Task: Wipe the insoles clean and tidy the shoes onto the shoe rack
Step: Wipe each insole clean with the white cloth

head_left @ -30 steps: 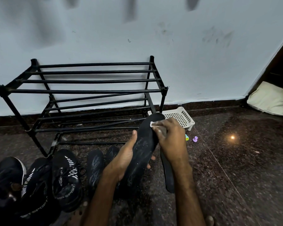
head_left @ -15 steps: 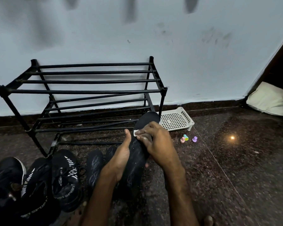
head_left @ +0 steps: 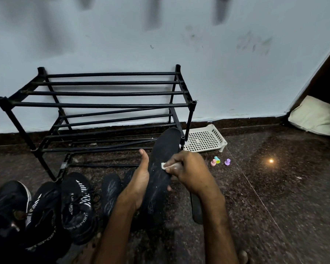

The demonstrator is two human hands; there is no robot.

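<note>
My left hand [head_left: 138,182] grips a black insole [head_left: 161,166] from below, thumb along its left edge, toe end pointing up toward the rack. My right hand [head_left: 189,170] pinches a small white wipe [head_left: 166,165] and presses it on the middle of the insole. A second black insole [head_left: 196,208] lies on the floor under my right forearm. Several black sport shoes [head_left: 76,204] stand on the floor at the lower left. The black metal shoe rack [head_left: 103,105] stands against the wall with bare shelves.
A white perforated plastic tray [head_left: 204,140] lies on the floor right of the rack. Three small coloured plastic pieces [head_left: 218,161] sit beside it. A pale cushion [head_left: 314,117] lies at the far right by a dark doorway. Dark speckled floor spreads to the right.
My right hand has drawn the wipe down the insole from its toe end to its middle. The left hand keeps its hold, and the insole's toe now shows.
</note>
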